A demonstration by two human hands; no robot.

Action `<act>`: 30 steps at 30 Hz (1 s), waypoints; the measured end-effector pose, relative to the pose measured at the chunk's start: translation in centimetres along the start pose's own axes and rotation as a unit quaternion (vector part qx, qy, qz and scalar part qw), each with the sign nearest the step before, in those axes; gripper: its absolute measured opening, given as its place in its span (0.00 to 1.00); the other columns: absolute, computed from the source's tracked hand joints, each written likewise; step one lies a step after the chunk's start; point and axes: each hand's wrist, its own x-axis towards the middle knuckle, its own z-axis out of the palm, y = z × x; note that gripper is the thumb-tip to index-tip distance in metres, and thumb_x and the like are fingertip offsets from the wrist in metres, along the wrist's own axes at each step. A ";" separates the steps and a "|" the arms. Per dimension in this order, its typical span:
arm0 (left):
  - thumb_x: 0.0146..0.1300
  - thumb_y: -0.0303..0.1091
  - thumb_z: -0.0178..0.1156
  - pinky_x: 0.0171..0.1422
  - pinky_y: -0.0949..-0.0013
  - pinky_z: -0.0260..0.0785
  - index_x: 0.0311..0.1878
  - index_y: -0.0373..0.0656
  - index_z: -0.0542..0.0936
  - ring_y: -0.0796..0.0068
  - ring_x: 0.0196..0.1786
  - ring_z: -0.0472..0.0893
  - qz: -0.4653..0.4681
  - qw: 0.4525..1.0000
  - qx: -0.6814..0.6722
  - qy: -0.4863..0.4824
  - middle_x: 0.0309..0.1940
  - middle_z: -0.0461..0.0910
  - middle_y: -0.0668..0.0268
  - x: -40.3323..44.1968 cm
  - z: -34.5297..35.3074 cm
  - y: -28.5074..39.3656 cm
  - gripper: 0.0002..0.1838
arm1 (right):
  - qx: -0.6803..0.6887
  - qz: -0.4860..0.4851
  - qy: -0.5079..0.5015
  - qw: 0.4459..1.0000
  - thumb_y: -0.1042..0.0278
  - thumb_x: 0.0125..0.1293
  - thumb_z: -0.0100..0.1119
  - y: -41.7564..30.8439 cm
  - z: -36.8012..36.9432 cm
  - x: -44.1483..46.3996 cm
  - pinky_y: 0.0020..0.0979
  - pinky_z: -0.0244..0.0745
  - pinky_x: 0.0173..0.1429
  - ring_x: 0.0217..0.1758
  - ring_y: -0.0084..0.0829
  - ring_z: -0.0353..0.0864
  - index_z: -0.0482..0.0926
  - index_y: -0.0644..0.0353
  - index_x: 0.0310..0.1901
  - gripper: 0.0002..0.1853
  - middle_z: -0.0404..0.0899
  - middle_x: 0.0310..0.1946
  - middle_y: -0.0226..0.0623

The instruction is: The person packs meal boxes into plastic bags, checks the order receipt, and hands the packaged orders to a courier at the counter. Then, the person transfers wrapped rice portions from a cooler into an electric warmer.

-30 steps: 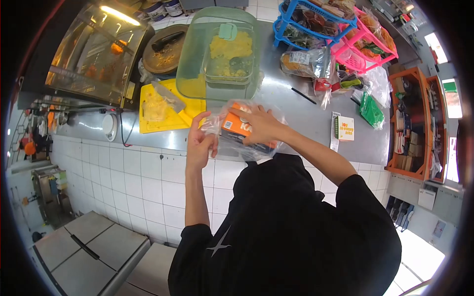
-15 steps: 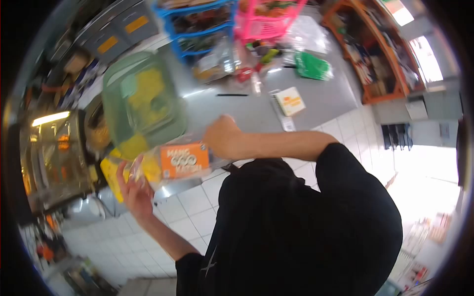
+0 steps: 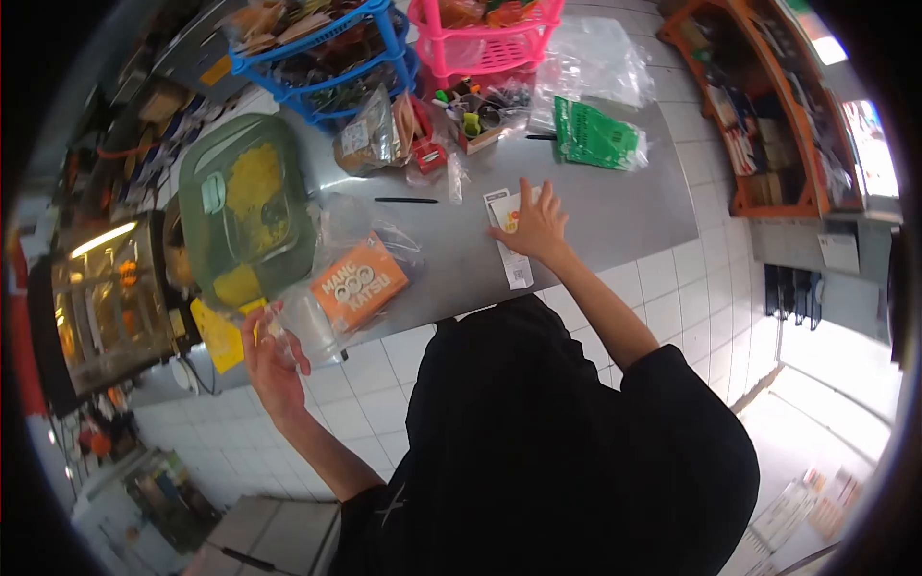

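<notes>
Lying beneath the right hand (image 3: 537, 230), its fingers spread apart, is the notepad (image 3: 512, 218); the left hand (image 3: 273, 365) clamps the clear bag (image 3: 307, 313).

On the table (image 3: 451, 259), a hand could have passed along the near edge between the orange box (image 3: 357, 286) and the right hand (image 3: 536, 231), though a black pen (image 3: 405, 201) lay farther in; the blue rack (image 3: 322, 72) and pink rack (image 3: 480, 62) obstructed the far edge.

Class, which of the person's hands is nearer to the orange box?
Left. The left hand is a short way left of the orange box, at the end of its clear bag; the right hand is farther off, over the small notepad.
</notes>
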 end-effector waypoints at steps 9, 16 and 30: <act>0.71 0.29 0.54 0.24 0.76 0.73 0.66 0.41 0.68 0.76 0.33 0.78 0.016 0.992 0.086 0.096 0.63 0.75 0.52 -1.3 3.1 0.4 0.22 | 0.170 -0.102 -0.005 0.980 0.51 0.47 0.76 -1.8 -5.6 1.1 0.53 0.69 0.64 0.65 0.56 0.67 0.59 0.48 0.75 0.53 0.62 0.62 0.58; 0.67 0.24 0.52 0.27 0.70 0.76 0.63 0.42 0.68 0.71 0.33 0.79 0.041 0.997 -0.008 0.067 0.63 0.74 0.53 -1.8 0.6 -0.3 0.21 | 0.471 -0.473 -0.147 0.730 0.55 0.56 0.76 -19.8 -15.6 -3.7 0.38 0.73 0.66 0.65 0.37 0.72 0.62 0.59 0.72 0.46 0.67 0.61 0.46; 0.66 0.21 0.53 0.26 0.71 0.77 0.67 0.43 0.65 0.76 0.31 0.78 0.107 0.992 -0.014 0.065 0.68 0.69 0.48 -2.5 -0.7 -2.4 0.25 | 0.124 -0.364 -0.115 0.916 0.49 0.68 0.64 -23.7 0.5 -9.3 0.44 0.67 0.71 0.74 0.51 0.67 0.52 0.57 0.77 0.45 0.71 0.66 0.58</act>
